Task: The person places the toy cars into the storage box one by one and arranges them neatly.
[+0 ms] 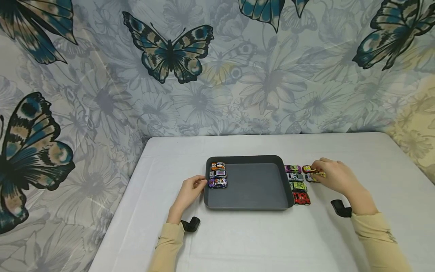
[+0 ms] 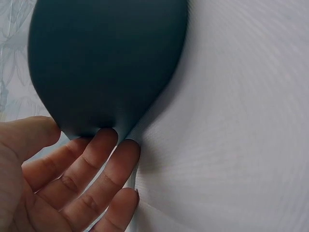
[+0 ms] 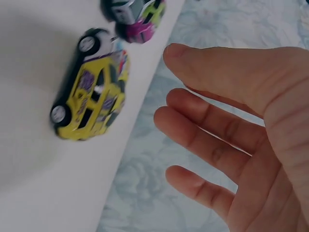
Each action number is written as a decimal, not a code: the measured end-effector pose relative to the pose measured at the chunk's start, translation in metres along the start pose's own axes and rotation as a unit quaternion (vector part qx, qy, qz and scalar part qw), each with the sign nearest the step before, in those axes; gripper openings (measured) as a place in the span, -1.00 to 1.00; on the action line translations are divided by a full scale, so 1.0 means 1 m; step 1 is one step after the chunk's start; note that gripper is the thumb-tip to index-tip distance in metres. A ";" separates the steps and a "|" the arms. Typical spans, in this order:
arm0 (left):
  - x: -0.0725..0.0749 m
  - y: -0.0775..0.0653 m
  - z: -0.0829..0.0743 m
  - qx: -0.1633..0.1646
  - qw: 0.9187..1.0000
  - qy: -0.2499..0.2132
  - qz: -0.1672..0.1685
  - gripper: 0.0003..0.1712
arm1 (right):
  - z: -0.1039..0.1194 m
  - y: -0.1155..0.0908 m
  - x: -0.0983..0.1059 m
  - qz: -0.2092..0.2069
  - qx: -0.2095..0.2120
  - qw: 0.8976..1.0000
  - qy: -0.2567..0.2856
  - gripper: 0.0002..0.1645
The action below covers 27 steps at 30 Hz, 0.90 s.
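Observation:
My left hand [image 1: 191, 190] is at the left end of a dark grey tray [image 1: 251, 189]. In the left wrist view, its fingertips [image 2: 108, 137] touch the tray wall, with the thumb by the rim. Inside the tray's left side stand an orange toy car [image 1: 218, 166], a silver toy car [image 1: 218, 174] and a purple toy car [image 1: 218, 183]. My right hand [image 1: 334, 176] hovers over toy cars right of the tray, its fingers extended and apart. A yellow toy car [image 3: 91, 99] shows just beyond those fingers in the right wrist view, with nothing held.
Beside the tray's right wall, a column holds a magenta-and-green car [image 1: 293, 169], a pale silver-blue car [image 1: 295, 177], a lime car [image 1: 299, 186] and a red car [image 1: 301, 198]. White cloth covers the table [image 1: 251, 241]; butterfly-patterned fabric [image 1: 204, 105] hangs behind.

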<state>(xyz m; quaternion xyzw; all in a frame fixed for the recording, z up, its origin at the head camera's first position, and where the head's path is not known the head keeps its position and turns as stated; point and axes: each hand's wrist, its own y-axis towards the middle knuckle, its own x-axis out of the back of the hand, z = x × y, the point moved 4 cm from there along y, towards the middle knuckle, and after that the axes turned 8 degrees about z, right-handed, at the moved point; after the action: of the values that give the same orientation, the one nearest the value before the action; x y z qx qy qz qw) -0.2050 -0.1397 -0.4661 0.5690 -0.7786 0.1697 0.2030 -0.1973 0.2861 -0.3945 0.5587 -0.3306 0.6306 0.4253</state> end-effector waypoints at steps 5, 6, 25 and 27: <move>0.000 0.000 0.000 -0.003 1.000 0.001 -0.001 -0.69 | -0.010 -0.008 -0.005 0.009 -0.026 1.000 0.001 -0.75; 0.000 0.000 0.000 -0.002 1.000 -0.001 -0.001 -0.69 | -0.012 -0.009 -0.006 0.007 -0.029 1.000 0.000 -0.74; -0.001 0.002 0.003 0.000 1.000 0.000 -0.002 -0.68 | -0.035 -0.015 -0.027 0.019 -0.049 0.998 0.020 -0.71; -0.001 0.002 0.003 -0.001 1.000 -0.001 -0.002 -0.68 | -0.035 -0.015 -0.028 0.019 -0.050 0.998 0.022 -0.70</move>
<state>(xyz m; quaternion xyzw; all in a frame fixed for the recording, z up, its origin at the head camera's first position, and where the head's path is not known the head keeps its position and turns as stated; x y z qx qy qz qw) -0.2067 -0.1399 -0.4690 0.5703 -0.7780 0.1682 0.2030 -0.1980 0.3191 -0.4286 0.5165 -0.3629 0.6332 0.4479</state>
